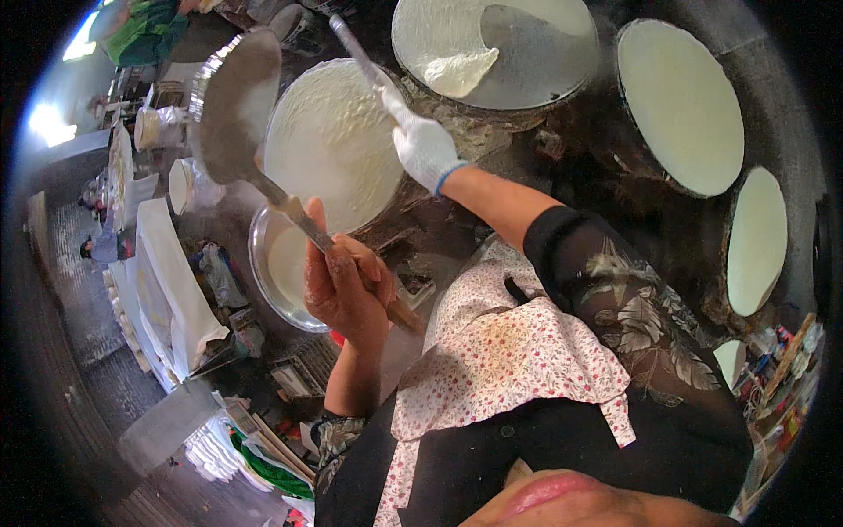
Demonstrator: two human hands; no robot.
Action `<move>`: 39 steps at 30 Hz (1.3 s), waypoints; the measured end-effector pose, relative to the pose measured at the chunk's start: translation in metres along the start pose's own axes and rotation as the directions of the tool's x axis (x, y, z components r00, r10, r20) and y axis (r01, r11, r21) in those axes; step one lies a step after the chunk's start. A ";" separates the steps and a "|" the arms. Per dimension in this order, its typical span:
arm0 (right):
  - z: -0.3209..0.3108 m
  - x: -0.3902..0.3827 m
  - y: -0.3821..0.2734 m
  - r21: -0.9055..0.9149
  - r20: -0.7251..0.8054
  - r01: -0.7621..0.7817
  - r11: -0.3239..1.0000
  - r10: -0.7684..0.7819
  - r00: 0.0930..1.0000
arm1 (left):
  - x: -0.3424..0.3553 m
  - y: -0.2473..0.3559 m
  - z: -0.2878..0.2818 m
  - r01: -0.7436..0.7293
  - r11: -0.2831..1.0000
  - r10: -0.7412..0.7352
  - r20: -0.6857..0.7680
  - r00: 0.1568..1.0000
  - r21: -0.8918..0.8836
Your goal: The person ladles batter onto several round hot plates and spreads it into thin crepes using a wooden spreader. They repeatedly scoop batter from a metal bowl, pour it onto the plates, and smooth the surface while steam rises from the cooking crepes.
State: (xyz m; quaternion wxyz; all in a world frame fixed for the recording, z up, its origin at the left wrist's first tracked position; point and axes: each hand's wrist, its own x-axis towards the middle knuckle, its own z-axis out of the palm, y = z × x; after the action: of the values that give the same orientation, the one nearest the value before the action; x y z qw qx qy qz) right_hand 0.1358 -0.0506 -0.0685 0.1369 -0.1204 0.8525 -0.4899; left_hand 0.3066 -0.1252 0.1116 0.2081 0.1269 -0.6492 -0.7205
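My left hand [347, 285] is bare and wrapped round the long handle of a wide, shallow metal pan [237, 105], with its thumb raised along the handle. The pan is tilted at the upper left, beside a round griddle [338, 145] covered in bumpy, pale batter. In a white knitted glove with a blue cuff, my right hand [428, 154] is closed on a long pale stick [358, 51]. The stick slants up to the left over the griddle's far right rim. Below the pan, partly behind my left hand, stands a metal bowl [263, 263] of milky liquid.
At the top, another griddle [536, 53] shows bare metal next to a folded-back pale sheet. More griddles with smooth pale sheets [680, 105] [757, 241] curve down the right side. A table with white cloth [171, 290] and lidded tubs [162, 127] stand at left.
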 end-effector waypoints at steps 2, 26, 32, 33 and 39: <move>-0.017 -0.011 0.003 0.039 -0.187 -0.002 0.999 0.010 0.982 | -0.011 -0.007 -0.021 0.034 0.998 -0.034 -0.006 0.999 0.059; -0.053 -0.075 0.059 0.224 -0.060 -0.180 0.958 0.198 0.978 | -0.077 -0.061 -0.073 0.301 0.866 -0.394 0.175 0.902 0.399; -0.111 -0.102 0.091 0.546 -0.178 -0.410 0.730 0.580 0.795 | -0.096 -0.068 -0.044 0.393 0.860 -0.454 0.138 0.880 0.324; -0.120 -0.103 0.097 0.600 -0.119 -0.361 0.713 0.527 0.842 | -0.098 -0.069 -0.036 0.396 0.861 -0.453 0.128 0.882 0.320; -0.142 -0.100 0.124 0.203 -0.091 -0.190 0.961 0.212 0.973 | -0.103 -0.062 0.026 0.440 0.854 -0.471 0.053 0.881 0.276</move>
State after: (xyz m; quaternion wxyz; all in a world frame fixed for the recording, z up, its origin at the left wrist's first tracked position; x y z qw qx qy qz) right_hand 0.1705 0.1585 -0.0958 0.1489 0.0084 0.8152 -0.5596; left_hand 0.3771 -0.0495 0.0442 -0.0256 0.2598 -0.6992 -0.6656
